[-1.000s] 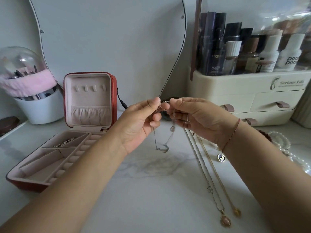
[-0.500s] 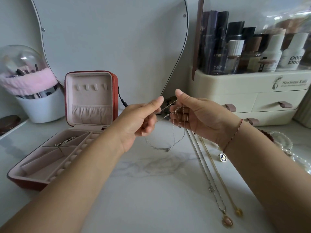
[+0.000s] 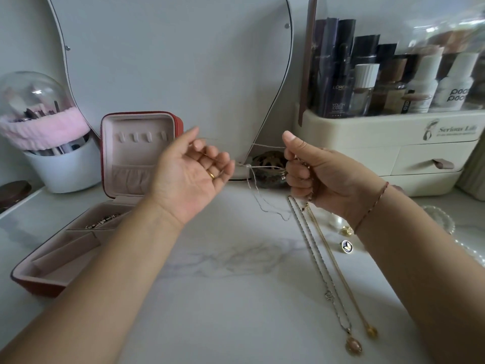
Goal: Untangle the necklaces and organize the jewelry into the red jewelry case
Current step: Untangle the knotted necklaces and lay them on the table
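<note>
**Thin chain pulled taut between two hands, case open at left**

Head view. Left hand point(image 3: 194, 169) is raised palm-up above the white marble-look worktop point(image 3: 236, 298), thumb out. Its fingers point(image 3: 210, 158) are curled, with the thin silver chain point(image 3: 265, 167) hooked across them. There is a gold ring point(image 3: 211, 175) on one finger.

Right hand point(image 3: 315, 174) is a clenched fist with the thumb up. Its fingers point(image 3: 296, 177) grasp the other end of the thin silver chain plus the tops of two longer necklaces. The chain runs taut between the hands. A small knot shows near the left fingertips and a slack loop hangs down from it, its low end near the worktop.

The silver rope necklace point(image 3: 312, 248) and the gold chain necklace point(image 3: 338, 269) trail from the right fist down across the worktop, side by side. Their pendants lie at the near end. A thin red bracelet point(image 3: 372, 206) is on the right wrist.

The red jewelry case point(image 3: 42, 286) sits open at the left on the worktop, lid upright, pink lining. One dark-and-silver piece point(image 3: 102, 222) lies in its back compartment.

Loose by the right wrist are a white pearl point(image 3: 337, 222), a small gold piece point(image 3: 346, 230) and a round dark enamel charm point(image 3: 347, 246).

Behind stand a heart-shaped mirror point(image 3: 170, 61), a cream cosmetics organiser with drawers point(image 3: 393, 143) and a white brush holder with pink band point(image 3: 60, 166).
</note>
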